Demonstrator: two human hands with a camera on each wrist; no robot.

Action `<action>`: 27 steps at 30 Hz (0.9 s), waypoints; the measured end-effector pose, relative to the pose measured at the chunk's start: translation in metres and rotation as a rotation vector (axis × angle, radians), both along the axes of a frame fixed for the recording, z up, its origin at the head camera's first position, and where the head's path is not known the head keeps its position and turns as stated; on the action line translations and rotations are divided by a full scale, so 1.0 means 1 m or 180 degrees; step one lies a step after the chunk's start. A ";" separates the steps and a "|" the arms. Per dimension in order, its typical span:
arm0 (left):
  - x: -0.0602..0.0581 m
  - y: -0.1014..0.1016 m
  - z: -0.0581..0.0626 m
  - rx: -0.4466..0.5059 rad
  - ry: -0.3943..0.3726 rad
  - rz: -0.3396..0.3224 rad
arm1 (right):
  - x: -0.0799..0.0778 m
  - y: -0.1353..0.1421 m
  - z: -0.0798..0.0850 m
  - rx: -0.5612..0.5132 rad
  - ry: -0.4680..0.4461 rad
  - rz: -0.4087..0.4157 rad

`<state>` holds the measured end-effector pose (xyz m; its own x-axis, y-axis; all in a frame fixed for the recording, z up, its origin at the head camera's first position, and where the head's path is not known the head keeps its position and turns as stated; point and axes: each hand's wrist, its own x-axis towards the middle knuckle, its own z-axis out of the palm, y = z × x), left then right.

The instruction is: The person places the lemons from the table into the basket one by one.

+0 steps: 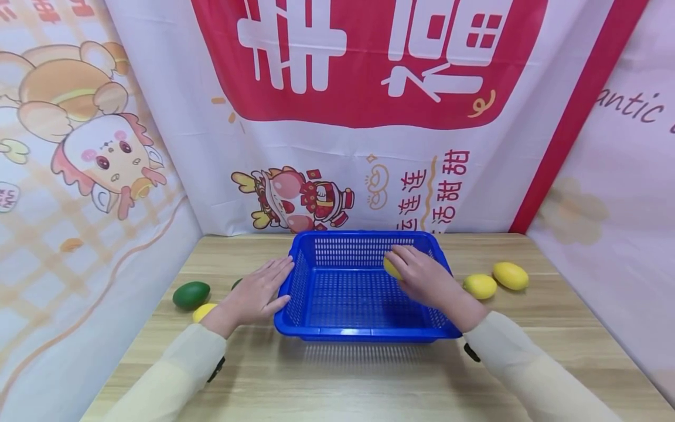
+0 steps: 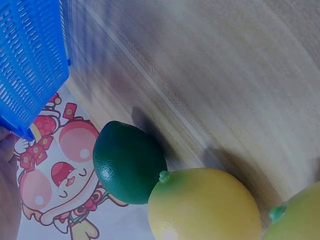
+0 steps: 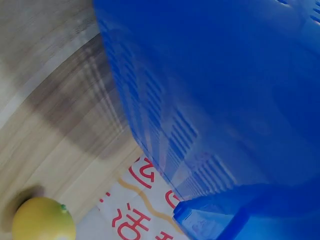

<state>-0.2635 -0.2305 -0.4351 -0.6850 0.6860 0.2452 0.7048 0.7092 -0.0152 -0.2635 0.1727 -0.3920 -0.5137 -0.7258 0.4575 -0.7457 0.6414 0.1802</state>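
A blue plastic basket [image 1: 364, 332] with slotted walls stands on the wooden table. My right hand [image 1: 426, 280] reaches over its right side and grips a yellow lemon [image 1: 392, 268] above the basket's inside. Fingers extended, my left hand [image 1: 257, 293] rests on the left rim. In the left wrist view that hand [image 2: 7, 187] shows only at the edge, by the basket [image 2: 30, 65]. The right wrist view is mostly filled by the basket wall [image 3: 210, 100]; the right hand does not show there.
Left of the basket lie a dark green lime-like fruit [image 1: 191, 296], a lemon [image 1: 203, 312] and another green fruit [image 1: 237, 283], mostly hidden behind the left hand. Two lemons, one nearer [image 1: 480, 286] and one farther [image 1: 510, 276], lie at right. A printed cloth [image 1: 327, 146] hangs behind the table.
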 end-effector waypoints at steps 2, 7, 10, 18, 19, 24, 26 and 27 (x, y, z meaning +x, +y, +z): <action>0.000 0.000 0.000 0.0000 -0.0001 0.0006 | 0.000 -0.002 0.000 -0.0009 -0.0151 -0.0020; 0.001 0.000 0.001 -0.0018 -0.0032 0.0031 | 0.001 -0.004 -0.003 0.0043 -0.0549 -0.0119; 0.001 0.000 0.001 -0.0025 -0.0058 0.0040 | 0.002 -0.006 -0.004 0.0124 -0.0753 -0.0200; 0.000 0.000 0.002 -0.0021 -0.0060 0.0023 | 0.004 -0.008 -0.006 0.0277 -0.1033 -0.0236; 0.000 0.000 0.002 -0.0013 -0.0058 0.0022 | 0.004 -0.009 -0.006 0.0295 -0.1056 -0.0243; 0.000 0.000 0.001 0.0005 -0.0071 0.0031 | 0.004 -0.009 -0.006 0.0379 -0.1178 -0.0302; 0.000 0.000 0.001 0.0009 -0.0075 0.0026 | 0.004 -0.010 -0.006 0.0396 -0.1210 -0.0319; 0.000 0.000 0.001 0.0011 -0.0074 0.0021 | 0.005 -0.010 -0.006 0.0412 -0.1226 -0.0340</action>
